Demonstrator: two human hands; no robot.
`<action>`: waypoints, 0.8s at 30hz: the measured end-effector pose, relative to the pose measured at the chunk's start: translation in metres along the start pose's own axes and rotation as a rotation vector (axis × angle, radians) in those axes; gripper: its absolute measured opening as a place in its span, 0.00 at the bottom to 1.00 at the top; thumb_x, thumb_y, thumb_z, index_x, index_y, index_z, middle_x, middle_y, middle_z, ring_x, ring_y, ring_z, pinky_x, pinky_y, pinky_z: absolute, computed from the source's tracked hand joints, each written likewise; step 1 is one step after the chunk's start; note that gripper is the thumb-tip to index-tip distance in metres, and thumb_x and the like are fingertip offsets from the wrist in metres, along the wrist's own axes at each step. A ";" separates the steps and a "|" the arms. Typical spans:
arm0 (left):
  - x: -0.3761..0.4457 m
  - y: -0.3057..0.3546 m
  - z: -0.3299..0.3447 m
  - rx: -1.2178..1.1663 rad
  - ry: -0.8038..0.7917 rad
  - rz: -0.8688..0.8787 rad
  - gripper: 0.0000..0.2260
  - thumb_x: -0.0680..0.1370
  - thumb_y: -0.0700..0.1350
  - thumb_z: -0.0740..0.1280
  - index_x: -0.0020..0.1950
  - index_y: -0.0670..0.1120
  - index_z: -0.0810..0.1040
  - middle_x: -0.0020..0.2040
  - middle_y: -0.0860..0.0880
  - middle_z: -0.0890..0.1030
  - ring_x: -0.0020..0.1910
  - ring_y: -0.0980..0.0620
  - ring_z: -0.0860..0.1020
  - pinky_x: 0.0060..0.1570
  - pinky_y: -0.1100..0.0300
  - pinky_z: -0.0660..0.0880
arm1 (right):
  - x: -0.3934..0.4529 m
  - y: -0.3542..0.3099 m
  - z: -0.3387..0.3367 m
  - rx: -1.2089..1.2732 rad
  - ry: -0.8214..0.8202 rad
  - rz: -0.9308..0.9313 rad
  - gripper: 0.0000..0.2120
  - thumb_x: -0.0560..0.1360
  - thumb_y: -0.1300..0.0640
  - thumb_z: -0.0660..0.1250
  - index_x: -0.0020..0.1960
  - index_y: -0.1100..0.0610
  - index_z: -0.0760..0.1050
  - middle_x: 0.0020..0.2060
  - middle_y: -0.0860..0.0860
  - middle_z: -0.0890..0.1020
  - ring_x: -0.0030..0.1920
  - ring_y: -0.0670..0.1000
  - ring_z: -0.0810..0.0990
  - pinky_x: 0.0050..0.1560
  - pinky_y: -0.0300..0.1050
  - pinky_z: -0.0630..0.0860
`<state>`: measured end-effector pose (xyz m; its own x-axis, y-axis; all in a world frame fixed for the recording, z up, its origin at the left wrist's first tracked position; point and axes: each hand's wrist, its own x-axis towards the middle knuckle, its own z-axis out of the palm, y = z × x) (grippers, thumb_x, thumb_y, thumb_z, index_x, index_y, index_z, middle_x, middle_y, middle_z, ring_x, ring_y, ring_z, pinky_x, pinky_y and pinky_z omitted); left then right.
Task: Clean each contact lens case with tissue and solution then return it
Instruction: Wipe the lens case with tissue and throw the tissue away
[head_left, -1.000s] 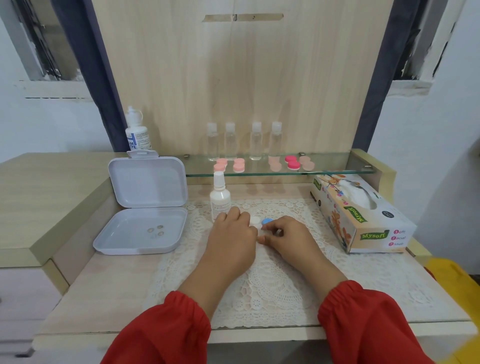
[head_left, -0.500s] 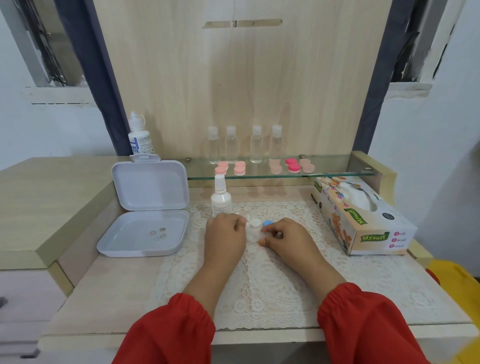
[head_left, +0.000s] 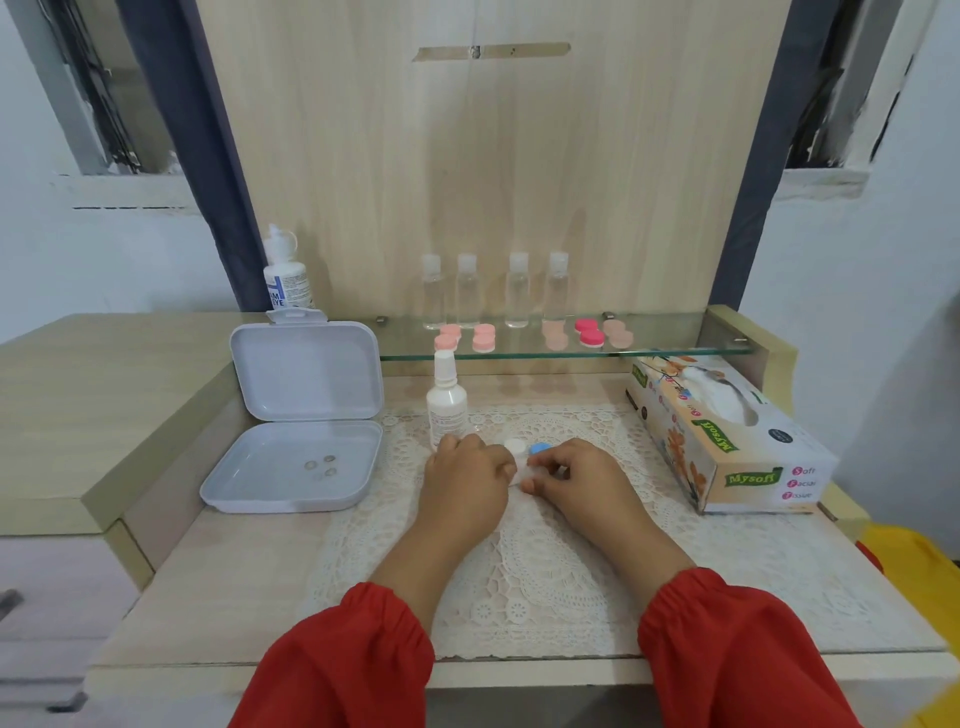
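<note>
1. The tissue box (head_left: 727, 441) stands at the right edge of the lace mat (head_left: 519, 571), well within reach. I judge a tissue soft and nearly weightless; I would pinch the tuft at the slot and draw it up gently so that it does not tear.

2. The spray bottle (head_left: 445, 402) stands upright just behind my left hand (head_left: 465, 480). It looks light and rigid, top-heavy enough to tip, so I would take it round the body, not by the cap.

3. On the glass shelf (head_left: 675, 351) lie the other cases (head_left: 483, 338), pink and beige, in a row before four clear bottles.

4. The case (head_left: 522, 462) I am working on sits on the mat between my hands, one cap white, the other blue. I judge it small, hard, light plastic, smooth and likely slippery once wet. It is best pinched at the body's edges, leaving the caps free to turn.

5. My left hand has its fingers curled at the white-capped end; it seems to hold the case, though the contact is mostly hidden.

6. My right hand (head_left: 576, 480) has thumb and fingers pinched at the blue-capped end, apparently gripping the case there.
</note>
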<state>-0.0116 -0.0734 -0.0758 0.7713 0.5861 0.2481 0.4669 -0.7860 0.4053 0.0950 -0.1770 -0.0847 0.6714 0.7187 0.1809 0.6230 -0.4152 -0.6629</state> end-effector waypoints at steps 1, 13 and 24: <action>0.002 -0.001 0.000 -0.092 -0.027 -0.065 0.11 0.81 0.47 0.58 0.53 0.52 0.80 0.50 0.51 0.76 0.57 0.48 0.68 0.59 0.52 0.67 | -0.001 -0.001 0.000 -0.001 -0.001 0.000 0.16 0.71 0.49 0.74 0.57 0.51 0.80 0.50 0.45 0.77 0.50 0.46 0.75 0.55 0.44 0.73; 0.002 0.012 0.007 -0.118 0.142 0.152 0.09 0.79 0.49 0.64 0.54 0.56 0.83 0.50 0.57 0.78 0.52 0.55 0.66 0.57 0.58 0.62 | -0.004 0.003 -0.003 0.242 -0.020 0.038 0.04 0.70 0.54 0.74 0.43 0.54 0.82 0.36 0.54 0.79 0.34 0.46 0.74 0.41 0.45 0.72; 0.002 0.033 0.005 0.259 0.067 0.245 0.12 0.79 0.42 0.57 0.58 0.50 0.78 0.51 0.50 0.74 0.55 0.47 0.66 0.50 0.56 0.60 | -0.005 0.005 -0.006 0.432 0.003 0.119 0.30 0.71 0.65 0.70 0.69 0.49 0.65 0.46 0.48 0.81 0.41 0.46 0.80 0.40 0.40 0.77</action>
<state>0.0069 -0.0990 -0.0664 0.8477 0.3794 0.3707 0.3727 -0.9233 0.0926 0.0966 -0.1857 -0.0845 0.7298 0.6781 0.0865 0.3170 -0.2236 -0.9217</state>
